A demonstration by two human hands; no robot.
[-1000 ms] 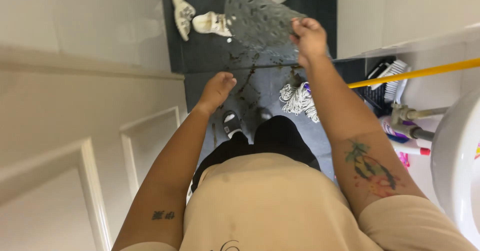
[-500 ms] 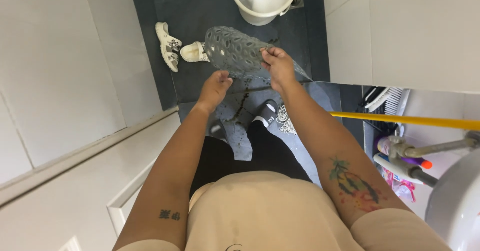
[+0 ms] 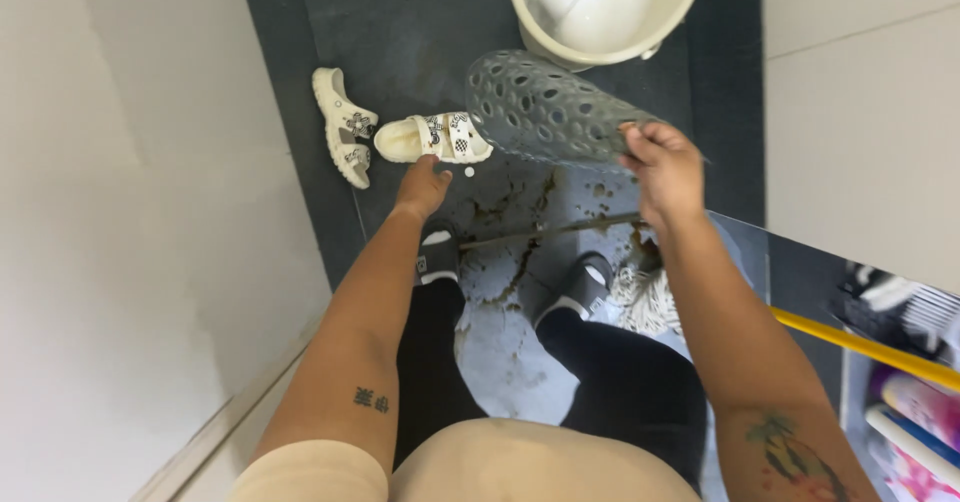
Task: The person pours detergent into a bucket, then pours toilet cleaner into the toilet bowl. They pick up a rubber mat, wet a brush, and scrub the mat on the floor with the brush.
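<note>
The white bucket (image 3: 600, 7) is cut off by the top edge, so only its lower rim shows. The clear holey bath mat (image 3: 545, 112) hangs over the dark wet floor (image 3: 400, 22), one corner hidden under the right hand (image 3: 662, 170), whose fingers are pinched on its edge. The left hand (image 3: 423, 187) reaches down toward the little white sandals (image 3: 432, 138); can't tell whether its fingers are spread or closed.

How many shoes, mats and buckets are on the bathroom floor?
White sandals: 2
Dark slippers on the person's feet: 2
Grey holey mat, held by the right hand: 1
White bucket: 1
Total: 6
</note>
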